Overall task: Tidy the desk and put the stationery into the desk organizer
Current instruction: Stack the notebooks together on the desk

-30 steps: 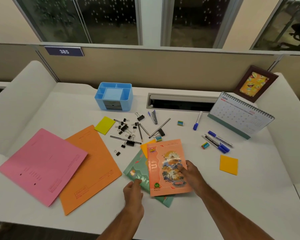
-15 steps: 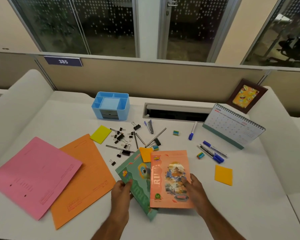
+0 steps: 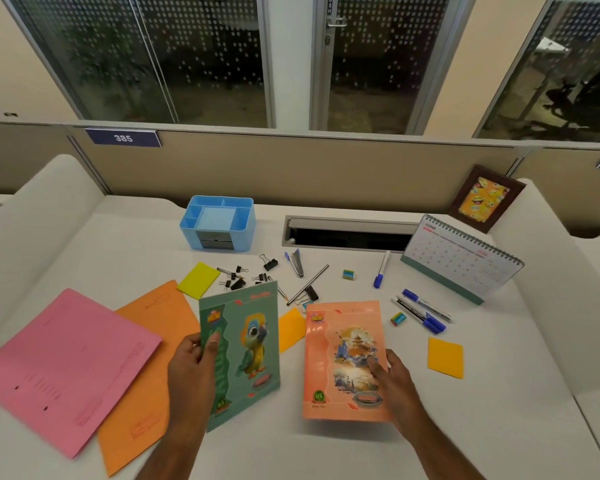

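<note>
Head view: seen from above, a white desk (image 3: pixel 326 452) strewn with stationery. Gripped in the left hand (image 3: pixel 191 368), thumb across the cover and fingers curled behind its left edge, a green notebook (image 3: pixel 246 344) bearing a parrot, lifted clear of the desk. Held in the right hand (image 3: pixel 392 379), thumb pressed on the cover at its right edge, an orange notebook (image 3: pixel 340 358) with a pagoda scene, well apart from the green one. Standing at the back of the desk, far from both notebooks, a blue desk organizer (image 3: pixel 219 223). Scattered between organizer and notebooks, black binder clips (image 3: pixel 238 280), pens (image 3: pixel 307 284) and a yellow sticky pad (image 3: pixel 199 280). Lying at left, overlapping, a pink folder (image 3: pixel 63 365) atop an orange folder (image 3: pixel 146 375). To the right, blue markers (image 3: pixel 423 311), a small eraser (image 3: pixel 398 318), an orange sticky pad (image 3: pixel 445 357), a desk calendar (image 3: pixel 465 258) and a framed picture (image 3: pixel 484 199).
</note>
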Action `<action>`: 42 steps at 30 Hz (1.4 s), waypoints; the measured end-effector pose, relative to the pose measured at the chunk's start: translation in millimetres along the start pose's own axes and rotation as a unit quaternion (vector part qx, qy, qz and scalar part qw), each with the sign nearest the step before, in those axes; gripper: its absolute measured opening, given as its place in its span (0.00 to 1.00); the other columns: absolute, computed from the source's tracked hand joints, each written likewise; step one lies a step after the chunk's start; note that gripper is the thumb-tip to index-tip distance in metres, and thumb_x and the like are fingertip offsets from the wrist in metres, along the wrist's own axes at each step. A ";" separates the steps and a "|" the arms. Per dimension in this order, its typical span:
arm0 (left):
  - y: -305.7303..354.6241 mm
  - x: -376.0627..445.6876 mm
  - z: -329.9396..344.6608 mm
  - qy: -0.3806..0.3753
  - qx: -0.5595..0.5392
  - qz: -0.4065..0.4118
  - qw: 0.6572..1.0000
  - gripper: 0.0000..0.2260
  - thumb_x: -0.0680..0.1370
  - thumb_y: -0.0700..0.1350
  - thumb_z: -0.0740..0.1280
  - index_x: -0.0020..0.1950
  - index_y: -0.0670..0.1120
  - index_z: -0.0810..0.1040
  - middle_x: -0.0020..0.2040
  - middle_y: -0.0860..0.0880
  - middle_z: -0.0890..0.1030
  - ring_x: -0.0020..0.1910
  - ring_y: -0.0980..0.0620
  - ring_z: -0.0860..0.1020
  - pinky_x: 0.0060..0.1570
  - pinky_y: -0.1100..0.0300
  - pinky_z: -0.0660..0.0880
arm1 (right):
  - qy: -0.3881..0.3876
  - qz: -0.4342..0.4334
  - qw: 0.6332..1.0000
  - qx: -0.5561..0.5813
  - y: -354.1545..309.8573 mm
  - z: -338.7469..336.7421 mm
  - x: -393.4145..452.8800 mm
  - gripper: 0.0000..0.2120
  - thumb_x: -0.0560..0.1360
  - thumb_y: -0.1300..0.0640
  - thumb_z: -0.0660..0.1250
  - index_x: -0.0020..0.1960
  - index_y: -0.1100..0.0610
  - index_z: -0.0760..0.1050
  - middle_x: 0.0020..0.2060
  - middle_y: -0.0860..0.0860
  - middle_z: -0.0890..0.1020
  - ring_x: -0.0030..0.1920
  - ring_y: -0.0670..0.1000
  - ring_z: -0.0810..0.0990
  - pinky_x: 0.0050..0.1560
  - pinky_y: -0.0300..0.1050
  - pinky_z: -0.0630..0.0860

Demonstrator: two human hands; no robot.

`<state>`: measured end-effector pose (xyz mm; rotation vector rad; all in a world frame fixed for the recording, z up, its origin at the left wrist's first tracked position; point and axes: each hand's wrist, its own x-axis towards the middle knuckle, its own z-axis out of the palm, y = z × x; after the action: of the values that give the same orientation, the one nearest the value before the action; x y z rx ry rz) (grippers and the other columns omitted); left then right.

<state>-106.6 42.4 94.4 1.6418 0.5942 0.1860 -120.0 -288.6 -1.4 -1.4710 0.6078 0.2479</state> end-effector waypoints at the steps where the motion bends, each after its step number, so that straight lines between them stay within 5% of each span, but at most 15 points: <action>1: 5.4 0.4 -1.1 -0.003 0.004 0.012 1.000 0.04 0.82 0.50 0.68 0.53 0.51 0.81 0.45 0.51 0.88 0.42 0.47 0.87 0.40 0.43 0.84 | -0.004 -0.002 1.000 -0.003 -2.2 1.5 -0.1 0.13 0.81 0.52 0.69 0.65 0.50 0.76 0.52 0.52 0.87 0.48 0.59 0.88 0.50 0.65 0.84; 6: 26.9 5.3 -2.5 -0.026 -0.026 0.032 0.999 0.06 0.81 0.51 0.69 0.55 0.51 0.82 0.45 0.49 0.88 0.41 0.48 0.86 0.41 0.48 0.82 | -0.030 -0.012 0.999 -0.002 -14.5 11.2 -1.9 0.15 0.80 0.51 0.69 0.66 0.51 0.75 0.54 0.52 0.87 0.50 0.59 0.88 0.51 0.66 0.83; 14: 9.9 16.8 24.5 -0.115 -0.057 -0.072 0.989 0.09 0.81 0.50 0.71 0.53 0.45 0.85 0.45 0.37 0.85 0.38 0.42 0.81 0.41 0.48 0.78 | -0.105 -0.013 0.994 0.018 -46.6 33.4 -18.7 0.14 0.81 0.54 0.68 0.66 0.53 0.74 0.55 0.55 0.86 0.52 0.62 0.87 0.54 0.66 0.82; 20: -12.6 16.9 47.0 -0.119 -0.072 -0.139 0.980 0.10 0.83 0.47 0.68 0.55 0.41 0.83 0.42 0.41 0.85 0.34 0.46 0.82 0.36 0.54 0.79 | -0.122 -0.008 0.992 0.032 -64.6 41.9 -31.4 0.14 0.81 0.57 0.68 0.66 0.53 0.74 0.56 0.55 0.87 0.53 0.61 0.87 0.53 0.62 0.83; 27: -16.0 13.9 60.7 -0.274 -0.137 -0.218 0.927 0.13 0.84 0.47 0.65 0.67 0.47 0.79 0.59 0.43 0.85 0.52 0.43 0.84 0.51 0.50 0.81 | -0.141 0.021 0.989 0.041 -64.3 38.7 -37.1 0.15 0.81 0.53 0.68 0.67 0.50 0.75 0.58 0.55 0.86 0.55 0.61 0.86 0.55 0.65 0.82; 31: -12.8 9.7 65.1 -0.307 -0.102 -0.198 0.925 0.13 0.83 0.44 0.66 0.68 0.47 0.77 0.60 0.43 0.85 0.55 0.43 0.84 0.52 0.49 0.80 | -0.133 0.026 0.990 0.039 -61.7 32.3 -39.3 0.14 0.84 0.47 0.62 0.65 0.51 0.77 0.56 0.56 0.86 0.56 0.61 0.86 0.57 0.65 0.81; 34: -9.3 5.8 73.0 -0.292 -0.067 -0.166 0.940 0.12 0.83 0.44 0.66 0.67 0.50 0.77 0.59 0.46 0.86 0.55 0.45 0.85 0.53 0.48 0.81 | -0.107 -0.014 0.994 -0.034 -62.2 31.9 -37.7 0.16 0.84 0.44 0.58 0.63 0.52 0.76 0.54 0.52 0.87 0.52 0.54 0.87 0.53 0.56 0.84; 38: -1.2 -5.2 85.8 -0.276 -0.004 -0.053 0.960 0.14 0.84 0.49 0.66 0.69 0.58 0.74 0.59 0.55 0.85 0.57 0.53 0.84 0.58 0.48 0.82 | -0.078 -0.082 0.992 -0.059 -66.4 37.5 -33.9 0.11 0.82 0.57 0.66 0.63 0.52 0.72 0.57 0.46 0.83 0.52 0.43 0.86 0.40 0.39 0.82; 42: 11.3 -17.2 90.2 -0.319 -0.038 0.036 0.946 0.15 0.84 0.46 0.65 0.71 0.55 0.71 0.63 0.53 0.83 0.62 0.53 0.82 0.57 0.52 0.81 | -0.017 -0.140 0.985 -0.095 -66.1 33.1 -32.2 0.17 0.82 0.57 0.67 0.67 0.45 0.68 0.60 0.40 0.80 0.57 0.42 0.83 0.43 0.32 0.80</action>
<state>-77.6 -45.5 93.5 1.5347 0.0309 -0.2656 -105.2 -257.0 71.3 -1.7127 0.3504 0.1114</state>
